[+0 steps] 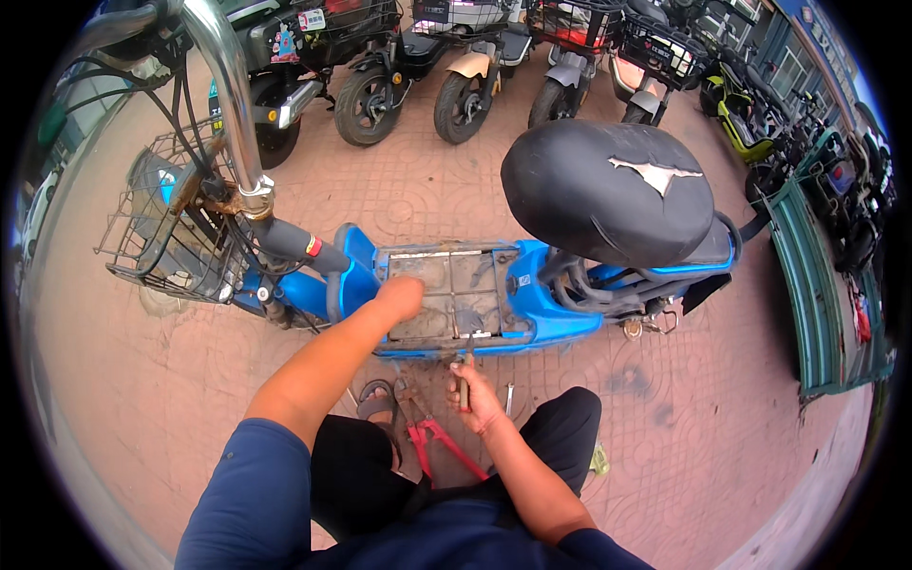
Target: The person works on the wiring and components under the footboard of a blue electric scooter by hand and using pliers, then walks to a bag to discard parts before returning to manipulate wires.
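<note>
A blue electric scooter (560, 323) stands crosswise in front of me, its footwell bare to a dirty, ribbed floor (432, 309). On the left part of that floor rests my left hand (403, 297), closed like a fist with the fingertips hidden beneath it. My right hand (477, 397) grips a hand tool (465, 388) with a brownish handle that is red at its lower end. Its dark, flat-looking head points away from me at the footwell's near edge; the exact kind is too small to tell.
Between my feet lie red-handled bolt cutters (425, 430), with a wrench (510, 397) to their right. A torn black seat (608, 190) overhangs the footwell on the right. The handlebar stem (223, 95) and wire basket (171, 228) rise on the left. Parked scooters (465, 95) line the back.
</note>
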A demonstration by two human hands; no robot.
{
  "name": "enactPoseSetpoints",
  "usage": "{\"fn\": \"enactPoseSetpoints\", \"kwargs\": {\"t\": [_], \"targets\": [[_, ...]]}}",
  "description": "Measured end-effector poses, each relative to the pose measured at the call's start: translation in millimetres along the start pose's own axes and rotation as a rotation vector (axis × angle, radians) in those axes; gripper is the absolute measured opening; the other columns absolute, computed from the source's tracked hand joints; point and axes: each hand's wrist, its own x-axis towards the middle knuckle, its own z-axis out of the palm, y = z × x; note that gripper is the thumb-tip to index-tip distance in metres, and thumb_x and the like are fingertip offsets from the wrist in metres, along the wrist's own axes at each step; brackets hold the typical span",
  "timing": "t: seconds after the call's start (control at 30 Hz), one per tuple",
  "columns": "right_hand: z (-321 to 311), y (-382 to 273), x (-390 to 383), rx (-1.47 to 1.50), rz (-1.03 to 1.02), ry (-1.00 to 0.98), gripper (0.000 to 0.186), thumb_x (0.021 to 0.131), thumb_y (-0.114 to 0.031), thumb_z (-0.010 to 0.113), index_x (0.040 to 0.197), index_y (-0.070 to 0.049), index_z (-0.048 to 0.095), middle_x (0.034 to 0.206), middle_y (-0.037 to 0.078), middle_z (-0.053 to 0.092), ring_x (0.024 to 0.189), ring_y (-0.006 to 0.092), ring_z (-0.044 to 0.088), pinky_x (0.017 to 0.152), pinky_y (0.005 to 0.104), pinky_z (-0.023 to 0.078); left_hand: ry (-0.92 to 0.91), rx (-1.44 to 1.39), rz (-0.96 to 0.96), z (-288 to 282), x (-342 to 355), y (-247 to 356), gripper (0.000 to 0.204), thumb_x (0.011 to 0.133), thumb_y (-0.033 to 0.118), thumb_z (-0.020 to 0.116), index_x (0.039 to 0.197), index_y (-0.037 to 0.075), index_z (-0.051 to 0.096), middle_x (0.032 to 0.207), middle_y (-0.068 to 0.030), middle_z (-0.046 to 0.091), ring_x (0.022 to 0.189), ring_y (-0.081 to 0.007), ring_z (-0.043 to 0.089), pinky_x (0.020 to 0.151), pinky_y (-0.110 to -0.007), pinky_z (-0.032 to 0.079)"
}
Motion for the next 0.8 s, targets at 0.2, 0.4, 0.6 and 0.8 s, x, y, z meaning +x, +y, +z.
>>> {"fn": "enactPoseSetpoints", "kwargs": {"t": [0.2, 0.4, 0.6, 0.8], "targets": [[12.5, -4.1, -20.7, 0.015, 0.076, 0.127, 0.024, 0.1, -0.024, 0.058, 0.116, -0.006, 0.058, 0.099, 0.012, 0.068, 0.078, 0.0211, 0.067, 0.067, 0.0346, 0.057, 0.205, -0.377, -0.227, 45.6, 16.3, -11.7, 0.031, 0.084, 0.007, 0.063, 0.114, -0.001, 0.068, 0.109, -0.0265, 0.071, 0.106, -0.0407, 0.069, 0.091, -0.044, 0.057], [5.2, 9.0, -4.8, -0.312, -0.065, 0.152, 0.038, 0.106, -0.032, 0.052, 0.133, -0.005, 0.055, 0.112, 0.012, 0.071, 0.09, 0.0223, 0.069, 0.075, 0.0416, 0.058, -0.009, -1.477, -0.519, 48.0, 32.6, -6.1, 0.026, 0.09, 0.006, 0.062, 0.113, 0.0, 0.072, 0.098, -0.0181, 0.074, 0.09, -0.0302, 0.072, 0.08, -0.041, 0.058], [8.9, -17.9, 11.1, -0.459, 0.034, 0.194, 0.035, 0.106, -0.03, 0.053, 0.132, -0.005, 0.057, 0.112, 0.017, 0.074, 0.089, 0.0214, 0.07, 0.066, 0.0281, 0.053, 0.028, -1.081, -0.348, 18.5, 24.3, 36.0, 0.024, 0.09, 0.005, 0.061, 0.108, 0.004, 0.077, 0.094, -0.015, 0.075, 0.084, -0.0264, 0.071, 0.076, -0.04, 0.057], [16.1, -23.3, 32.4, -0.239, 0.114, 0.152, 0.022, 0.105, -0.016, 0.05, 0.117, 0.002, 0.055, 0.114, 0.025, 0.07, 0.093, 0.029, 0.073, 0.073, 0.0341, 0.064, 0.004, -0.633, 0.028, 15.1, 11.4, 14.7, 0.03, 0.082, 0.01, 0.075, 0.111, 0.005, 0.078, 0.086, -0.0129, 0.071, 0.078, -0.0218, 0.066, 0.073, -0.035, 0.054]]}}
